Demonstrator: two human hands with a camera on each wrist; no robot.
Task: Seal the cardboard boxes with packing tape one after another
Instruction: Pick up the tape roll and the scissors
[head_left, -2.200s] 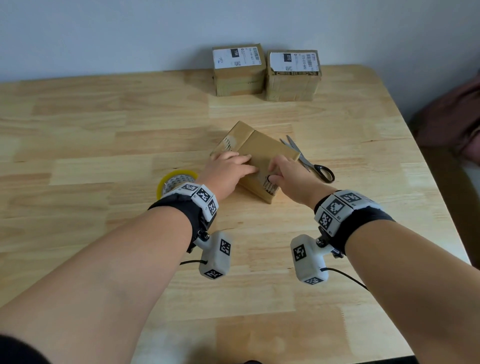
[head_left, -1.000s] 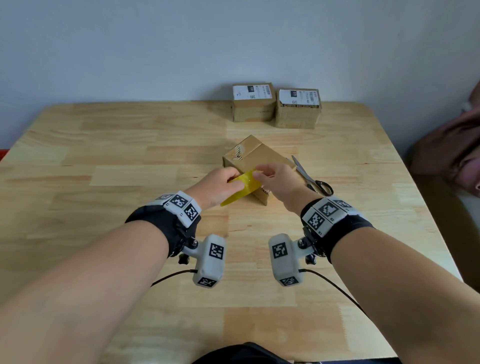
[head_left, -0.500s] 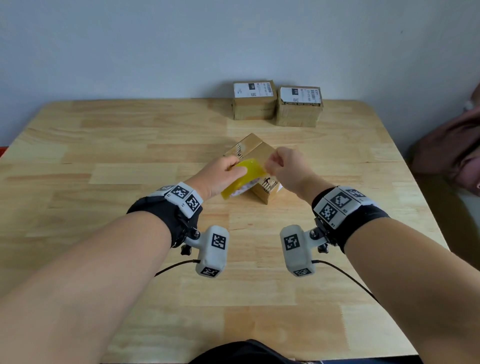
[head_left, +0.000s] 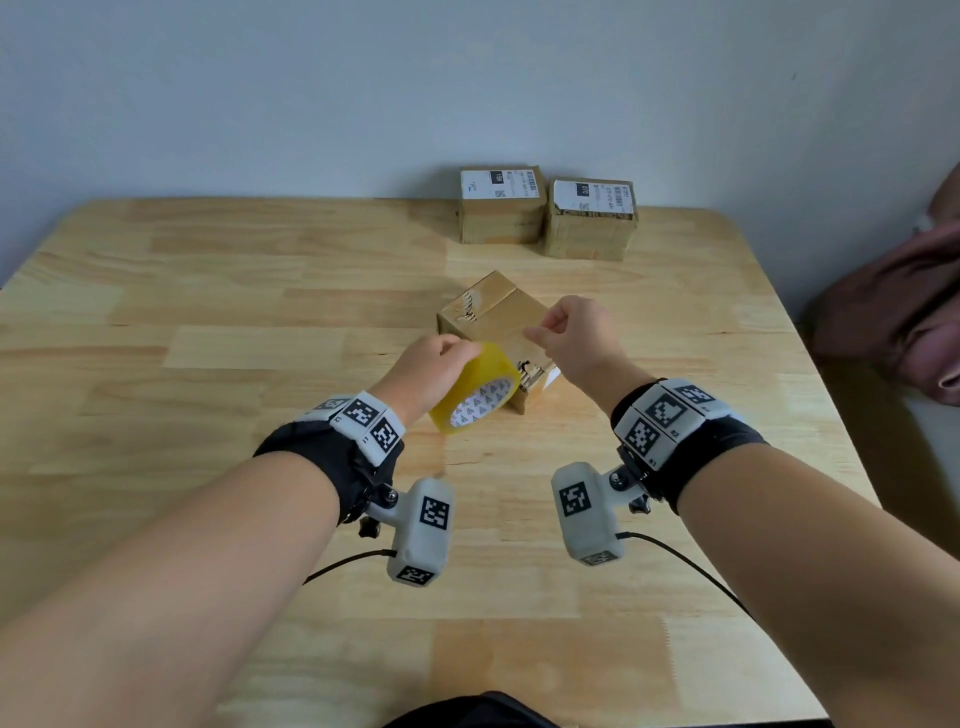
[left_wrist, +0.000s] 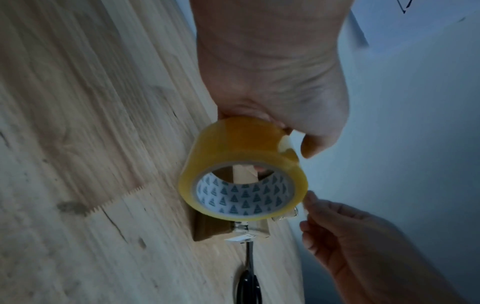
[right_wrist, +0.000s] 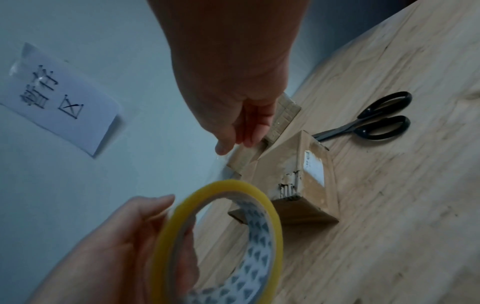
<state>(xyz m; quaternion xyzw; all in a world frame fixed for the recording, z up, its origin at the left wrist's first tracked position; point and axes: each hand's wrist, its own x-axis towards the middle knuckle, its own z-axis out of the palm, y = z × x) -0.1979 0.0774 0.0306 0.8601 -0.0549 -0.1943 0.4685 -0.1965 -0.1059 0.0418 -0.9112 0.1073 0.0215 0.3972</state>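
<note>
A small cardboard box (head_left: 488, 317) lies on the wooden table (head_left: 208, 322), turned at an angle. In front of it my left hand (head_left: 441, 364) grips a yellowish roll of clear packing tape (head_left: 475, 387), lifted above the table. My right hand (head_left: 563, 330) pinches the free tape end (head_left: 524, 335), and a short clear strip runs from it to the roll over the box. The left wrist view shows the roll (left_wrist: 242, 174) with the box (left_wrist: 231, 226) behind it. The right wrist view shows the box (right_wrist: 293, 179), the roll (right_wrist: 226, 244) and my right fingertips (right_wrist: 233, 142) on the film.
Two labelled cardboard boxes (head_left: 503, 210) (head_left: 592, 218) stand side by side against the wall at the table's back edge. Black-handled scissors (right_wrist: 374, 119) lie on the table just right of the angled box. A reddish cloth (head_left: 904, 306) lies beyond the table's right edge.
Both hands left the box top. My left hand picked up the tape roll from the table, and my right hand took the tape end and has drawn it away to the right.
</note>
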